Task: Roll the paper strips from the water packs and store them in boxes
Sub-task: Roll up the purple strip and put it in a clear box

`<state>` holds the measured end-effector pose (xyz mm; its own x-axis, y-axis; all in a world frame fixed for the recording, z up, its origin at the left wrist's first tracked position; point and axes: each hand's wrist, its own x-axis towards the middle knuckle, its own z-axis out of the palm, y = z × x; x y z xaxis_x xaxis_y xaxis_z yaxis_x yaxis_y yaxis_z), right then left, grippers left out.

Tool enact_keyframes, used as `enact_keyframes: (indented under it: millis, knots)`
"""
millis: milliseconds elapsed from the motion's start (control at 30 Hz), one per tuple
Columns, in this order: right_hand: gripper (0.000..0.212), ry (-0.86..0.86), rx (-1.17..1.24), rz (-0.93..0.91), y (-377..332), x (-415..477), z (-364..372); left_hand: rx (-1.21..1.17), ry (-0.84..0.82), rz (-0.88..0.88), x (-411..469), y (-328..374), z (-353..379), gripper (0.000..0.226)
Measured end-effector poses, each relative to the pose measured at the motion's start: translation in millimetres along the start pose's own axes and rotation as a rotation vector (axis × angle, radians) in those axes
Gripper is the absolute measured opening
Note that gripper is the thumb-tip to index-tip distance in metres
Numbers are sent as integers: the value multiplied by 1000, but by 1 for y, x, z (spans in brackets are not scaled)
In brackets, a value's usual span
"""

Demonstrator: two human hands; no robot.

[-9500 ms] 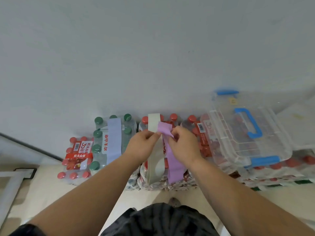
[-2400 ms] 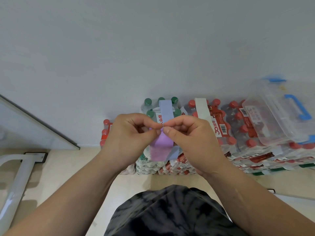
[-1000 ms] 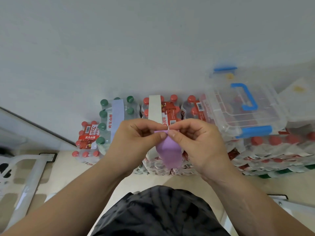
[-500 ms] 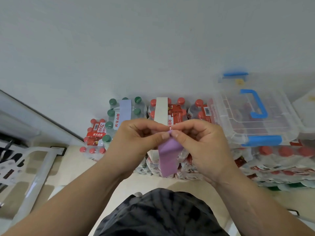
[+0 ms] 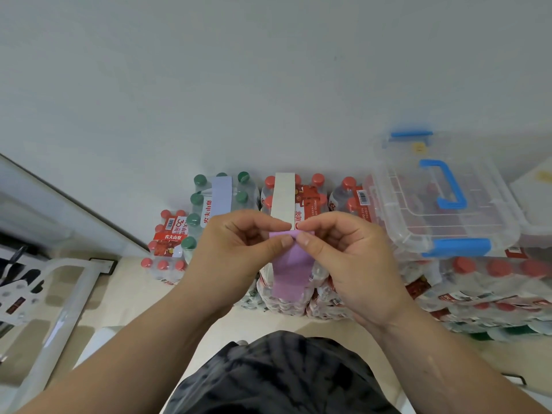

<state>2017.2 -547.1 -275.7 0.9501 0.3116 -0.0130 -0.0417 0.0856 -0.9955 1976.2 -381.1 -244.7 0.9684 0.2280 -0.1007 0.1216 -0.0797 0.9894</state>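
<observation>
A purple paper strip hangs in front of me, its top end rolled between my fingers. My left hand pinches the roll from the left and my right hand pinches it from the right, thumbs almost touching. Behind them a cream strip lies over a red-capped water pack. A pale blue strip lies over a green-capped pack. A clear plastic box with blue handle and latches sits on the packs at the right.
Stacked red-capped packs fill the right side against the white wall. A smaller red-capped pack stands on the floor at the left. A white frame leans at the far left. A second pale box is at the right edge.
Over the frames my hands have rolled the purple strip up from its top end, so the hanging part is shorter. In the last second only the view has shifted slightly.
</observation>
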Motion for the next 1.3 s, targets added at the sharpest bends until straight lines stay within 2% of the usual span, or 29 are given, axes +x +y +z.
enact_keyframes:
  millis: [67, 233, 400, 600, 1100, 1200, 1300]
  knots:
    - [9, 1, 26, 2, -2, -2, 2, 3, 7, 11, -1, 0, 0, 14]
    - [9, 1, -5, 2, -4, -7, 1, -19, 1, 20, -4, 0, -1, 13]
    - [15, -12, -16, -24, -8, -11, 3, -88, -37, 38, -8, 5, -3, 13]
    - [20, 3, -21, 3, -8, -15, 6, 10, 11, 59, -13, 1, -5, 13]
    - [13, 0, -13, -3, -15, -21, 6, -24, -24, 87, -17, 8, -4, 11]
    - [15, -2, -6, -7, -16, -21, 6, -18, -4, 98, -17, 10, -4, 19]
    - [16, -2, 1, -8, -16, -21, 7, -2, -6, 108, -17, 12, -5, 17]
